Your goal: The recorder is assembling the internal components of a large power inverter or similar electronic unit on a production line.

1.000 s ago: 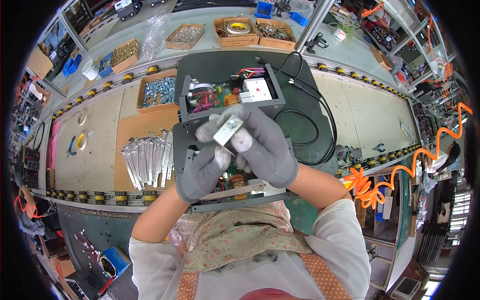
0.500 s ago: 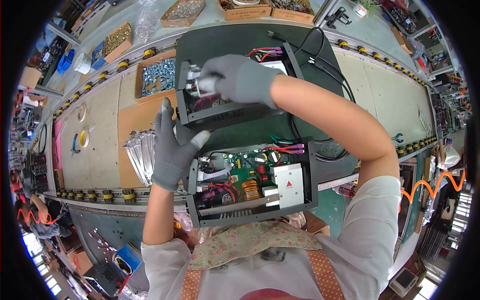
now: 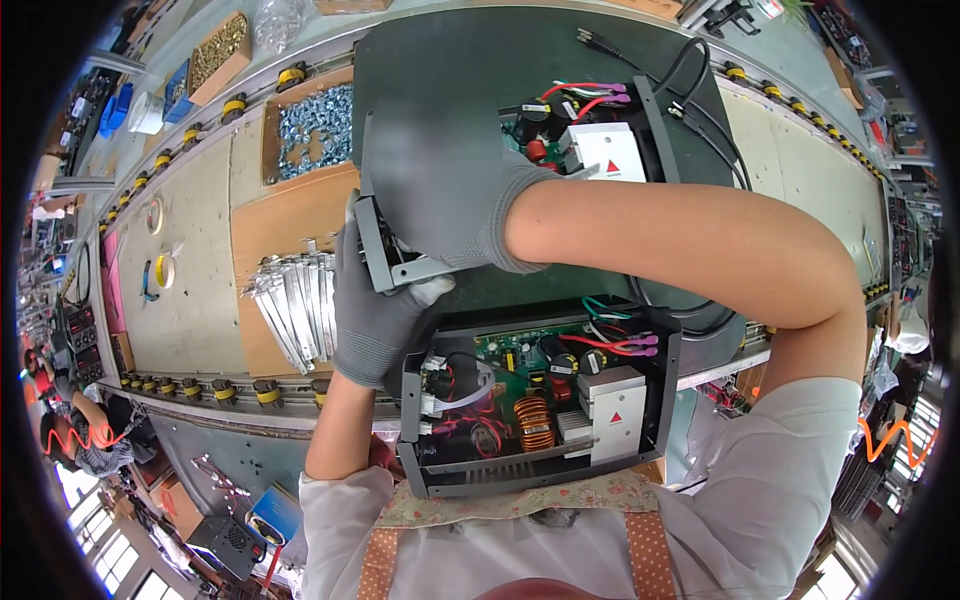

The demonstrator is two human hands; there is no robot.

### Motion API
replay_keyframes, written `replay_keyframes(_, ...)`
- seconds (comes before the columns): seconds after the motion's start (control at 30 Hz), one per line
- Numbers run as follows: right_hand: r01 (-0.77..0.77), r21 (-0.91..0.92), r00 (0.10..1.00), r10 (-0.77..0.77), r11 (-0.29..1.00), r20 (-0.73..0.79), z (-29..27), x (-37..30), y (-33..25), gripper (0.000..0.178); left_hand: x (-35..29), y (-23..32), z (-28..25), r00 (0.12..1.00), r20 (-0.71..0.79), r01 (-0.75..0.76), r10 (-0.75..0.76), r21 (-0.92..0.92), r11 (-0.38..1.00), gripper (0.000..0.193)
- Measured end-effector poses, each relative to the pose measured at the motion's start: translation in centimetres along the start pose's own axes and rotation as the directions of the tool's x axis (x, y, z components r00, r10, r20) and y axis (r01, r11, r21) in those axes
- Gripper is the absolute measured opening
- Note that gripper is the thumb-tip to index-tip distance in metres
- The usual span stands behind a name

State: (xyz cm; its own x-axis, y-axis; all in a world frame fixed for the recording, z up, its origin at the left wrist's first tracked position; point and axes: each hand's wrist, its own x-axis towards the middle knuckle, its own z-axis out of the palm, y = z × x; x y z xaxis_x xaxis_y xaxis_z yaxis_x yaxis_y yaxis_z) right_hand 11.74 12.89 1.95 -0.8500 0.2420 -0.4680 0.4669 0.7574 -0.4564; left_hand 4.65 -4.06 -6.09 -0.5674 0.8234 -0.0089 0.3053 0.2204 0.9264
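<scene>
My left hand (image 3: 385,325) is closed round the near left corner of the far case (image 3: 657,130), thumb on the front edge and fingers along the side wall, probably to steady it against whatever push the other hand gives. My right hand (image 3: 440,185) is a blur above that case's left end, palm down; its fingertips are hidden, so I cannot tell whether they hold anything. The far case lies open-topped on the dark green board (image 3: 440,55), wiring exposed, which I take to be for reaching in from above. A second open case (image 3: 664,385) sits nearest my body. To my left, metal strips (image 3: 298,310) lie fanned on a cardboard sheet (image 3: 258,220), and a carton (image 3: 268,145) of small bluish metal parts stands beyond them, both seemingly put within easy reach of my left hand.
</scene>
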Motion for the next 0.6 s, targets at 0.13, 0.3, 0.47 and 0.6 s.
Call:
replay_keyframes(0.13, -0.094, 0.092, 0.995, 0.089, 0.991, 0.054, 0.5, 0.4, -0.4, 0.024, -0.1, -0.9, 0.5, 1.000, 0.000, 0.003, -0.003, -0.055, 0.998, 0.108)
replay_keyframes(0.3, -0.149, 0.073, 0.985, 0.142, 0.986, 0.097, 1.0, 1.1, -0.3, 0.025, -0.5, -2.0, 0.9, 0.999, -0.015, 0.039, -0.041, -0.123, 0.992, 0.113)
replay_keyframes(0.47, -0.189, 0.046, 0.977, 0.183, 0.981, 0.108, 0.8, 0.9, -0.6, 0.023, -0.6, -3.4, 1.2, 0.996, -0.073, -0.050, 0.051, 0.015, 0.999, 0.116)
replay_keyframes(0.6, -0.185, 0.059, 0.982, 0.182, 0.981, 0.051, 0.9, 0.3, -0.9, 0.022, -0.7, -3.0, 1.3, 0.997, -0.077, 0.019, -0.015, 0.051, 0.999, 0.118)
